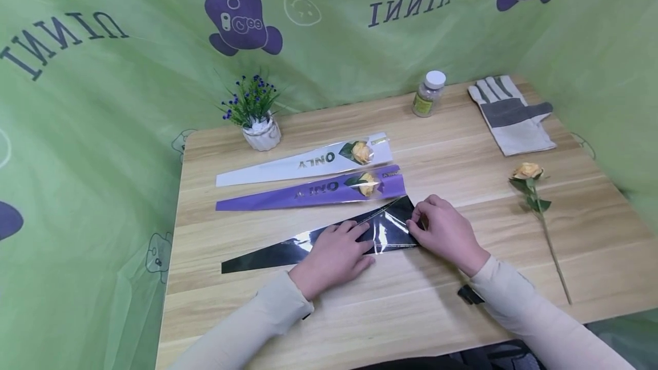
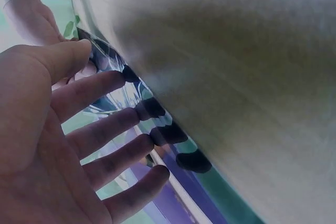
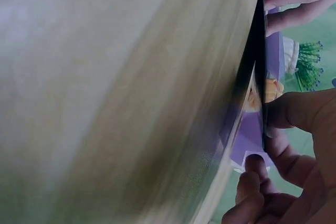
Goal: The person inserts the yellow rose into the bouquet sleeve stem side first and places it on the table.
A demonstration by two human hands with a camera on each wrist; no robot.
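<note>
A glossy black flower sleeve with a clear front lies on the table, its narrow end to the left. My left hand rests on its middle with the fingers spread; in the left wrist view those straight fingers touch the shiny surface. At the wide end, my right hand pinches the sleeve's edge between thumb and fingers. The right wrist view has the black edge held by the thumb and forefinger, slightly raised off the table.
Behind lie a purple sleeve and a white sleeve, each with a yellow rose inside. A loose yellow rose lies to the right. Farther back are a potted plant, a lidded bottle and a work glove.
</note>
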